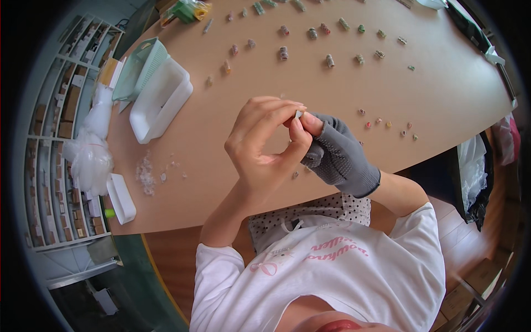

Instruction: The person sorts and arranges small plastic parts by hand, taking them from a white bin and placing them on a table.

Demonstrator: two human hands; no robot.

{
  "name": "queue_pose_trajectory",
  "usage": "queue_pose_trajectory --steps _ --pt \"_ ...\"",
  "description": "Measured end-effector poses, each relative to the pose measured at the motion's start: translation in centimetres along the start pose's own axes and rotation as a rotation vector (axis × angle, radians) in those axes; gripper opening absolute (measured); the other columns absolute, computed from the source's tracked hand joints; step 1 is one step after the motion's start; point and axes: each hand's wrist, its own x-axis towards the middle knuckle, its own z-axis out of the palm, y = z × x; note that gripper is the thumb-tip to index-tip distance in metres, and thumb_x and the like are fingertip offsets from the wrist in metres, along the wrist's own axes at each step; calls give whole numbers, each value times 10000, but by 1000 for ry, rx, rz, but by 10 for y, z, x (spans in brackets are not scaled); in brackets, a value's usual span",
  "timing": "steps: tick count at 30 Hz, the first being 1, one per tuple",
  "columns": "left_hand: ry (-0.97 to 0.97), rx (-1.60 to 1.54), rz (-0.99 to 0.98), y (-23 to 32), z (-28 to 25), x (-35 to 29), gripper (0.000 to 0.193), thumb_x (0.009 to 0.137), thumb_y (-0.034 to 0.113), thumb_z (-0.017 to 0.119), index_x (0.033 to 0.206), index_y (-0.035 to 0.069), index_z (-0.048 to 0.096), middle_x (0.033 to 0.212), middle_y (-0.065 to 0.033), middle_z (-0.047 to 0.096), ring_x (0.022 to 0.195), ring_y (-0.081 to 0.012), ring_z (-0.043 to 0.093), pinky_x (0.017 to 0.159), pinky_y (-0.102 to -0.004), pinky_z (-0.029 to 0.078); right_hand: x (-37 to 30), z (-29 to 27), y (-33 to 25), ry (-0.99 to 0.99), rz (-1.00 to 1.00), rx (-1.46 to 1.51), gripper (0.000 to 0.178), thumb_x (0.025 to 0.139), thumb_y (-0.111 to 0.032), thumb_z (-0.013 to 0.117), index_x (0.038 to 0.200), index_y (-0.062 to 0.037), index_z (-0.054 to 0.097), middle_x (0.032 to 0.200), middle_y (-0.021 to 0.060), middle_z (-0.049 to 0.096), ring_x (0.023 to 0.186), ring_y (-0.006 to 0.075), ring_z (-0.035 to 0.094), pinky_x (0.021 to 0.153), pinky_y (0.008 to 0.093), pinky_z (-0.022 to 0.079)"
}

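Left hand [264, 145] bare, raised over the tan surface [442, 94], fingers pinched shut on a tiny white piece [298, 114]; right hand [336, 155] in a grey dotted fingerless glove, its bare fingertips meeting the same piece from the other side (grip shared, both hands touching). Behind them, rows of small coloured beaded bits [329, 60] lie well apart; white tray [160, 99] and clear loose pieces [146, 174] to the left.
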Motion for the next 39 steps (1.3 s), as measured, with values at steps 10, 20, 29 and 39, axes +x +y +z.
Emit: queue_pose_trajectory --steps 10,20,29,39 --pt "-43 -61 -105 13 -4 -2 208 743 -86 665 935 -14 700 907 -95 709 822 -201 673 742 -303 537 -6 7 3 41 -94 -36 287 1017 -262 527 889 -32 643 740 -38 540 613 48 405 555 211 329" --pt "-122 -547 -423 -7 12 -11 162 882 -59 597 992 -44 715 947 -92 709 865 -146 665 757 -281 538 -12 -31 -20 -94 156 43 253 1010 -267 548 922 -52 649 752 -57 531 611 37 425 557 208 359" --pt "-259 -679 -608 -3 11 4 147 906 -22 638 1034 -50 704 1001 -128 691 891 -173 673 794 -298 553 -15 -29 -24 41 71 -57 264 997 -256 549 942 -31 677 737 -41 552 589 44 412 544 208 349" --pt "-184 -746 -347 -8 13 -9 164 887 -39 671 1046 -69 693 1088 -168 657 845 -206 678 749 -316 572 -17 -15 -16 111 -46 -153 270 955 -263 616 833 -25 657 741 -5 610 602 51 487 540 205 368"
